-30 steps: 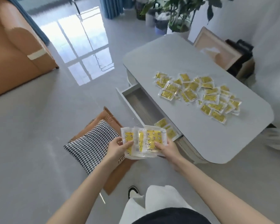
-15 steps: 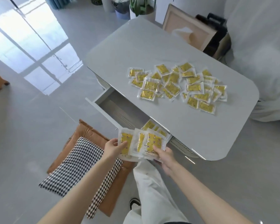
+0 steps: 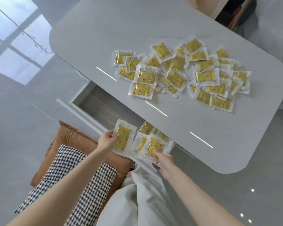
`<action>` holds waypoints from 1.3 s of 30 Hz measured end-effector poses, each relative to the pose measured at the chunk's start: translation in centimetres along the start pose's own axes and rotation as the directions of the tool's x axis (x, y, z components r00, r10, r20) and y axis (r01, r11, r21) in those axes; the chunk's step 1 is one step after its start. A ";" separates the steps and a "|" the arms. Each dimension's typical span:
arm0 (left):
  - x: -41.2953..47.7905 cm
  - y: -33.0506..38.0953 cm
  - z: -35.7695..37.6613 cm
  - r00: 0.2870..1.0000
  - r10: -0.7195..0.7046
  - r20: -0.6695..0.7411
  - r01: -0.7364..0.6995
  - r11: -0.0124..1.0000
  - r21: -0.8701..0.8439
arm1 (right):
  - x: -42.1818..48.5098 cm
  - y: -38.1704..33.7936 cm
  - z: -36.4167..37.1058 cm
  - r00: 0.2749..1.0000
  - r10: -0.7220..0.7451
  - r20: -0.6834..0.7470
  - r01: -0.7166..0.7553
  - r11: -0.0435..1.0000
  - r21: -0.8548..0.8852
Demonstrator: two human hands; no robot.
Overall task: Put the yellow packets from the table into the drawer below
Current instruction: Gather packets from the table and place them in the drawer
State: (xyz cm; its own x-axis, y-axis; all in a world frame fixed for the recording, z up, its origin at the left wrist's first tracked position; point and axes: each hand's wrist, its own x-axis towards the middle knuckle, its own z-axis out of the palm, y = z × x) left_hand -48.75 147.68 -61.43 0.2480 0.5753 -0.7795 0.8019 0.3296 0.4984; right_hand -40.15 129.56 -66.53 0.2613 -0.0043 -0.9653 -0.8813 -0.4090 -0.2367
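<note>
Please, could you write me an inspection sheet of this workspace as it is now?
Surface: grey table, glossy, rounded corners.
Job's things: heap of yellow packets on the table; drawer open below it, more packets inside.
Clutter: checked cushion lying on brown cushion, on the floor.
Grips: left hand pinches one packet; right hand holds several packets, fanned.
Cables: nothing seen.
Surroundings: shiny grey floor, window reflection.

A grey round-cornered table (image 3: 153, 26) carries a loose heap of yellow packets (image 3: 178, 72), many overlapping; on the glossy floor (image 3: 20, 128) beside it lies a brown cushion (image 3: 75, 137).
</note>
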 end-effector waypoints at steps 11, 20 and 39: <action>14.5 -4.7 7.1 0.998 0.020 0.064 -0.032 0.982 0.184 | 14.6 2.1 2.7 0.988 0.030 -0.154 -0.018 0.996 0.082; 21.8 -6.1 11.7 0.998 0.034 0.046 -0.038 0.996 0.086 | 21.5 3.0 2.5 0.982 -0.020 -0.189 0.044 0.991 0.126; 21.6 -8.5 7.9 0.938 0.329 0.113 -0.348 0.888 0.302 | 20.5 3.1 5.5 1.000 0.001 -0.018 0.003 0.970 0.243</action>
State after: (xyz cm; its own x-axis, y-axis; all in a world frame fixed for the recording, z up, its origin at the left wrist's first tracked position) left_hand -45.96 151.37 -85.48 0.5577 0.5630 -0.6099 0.7896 -0.1333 0.5990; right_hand -39.68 133.23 -87.64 0.2674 -0.0215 -0.9634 -0.9497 -0.1750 -0.2597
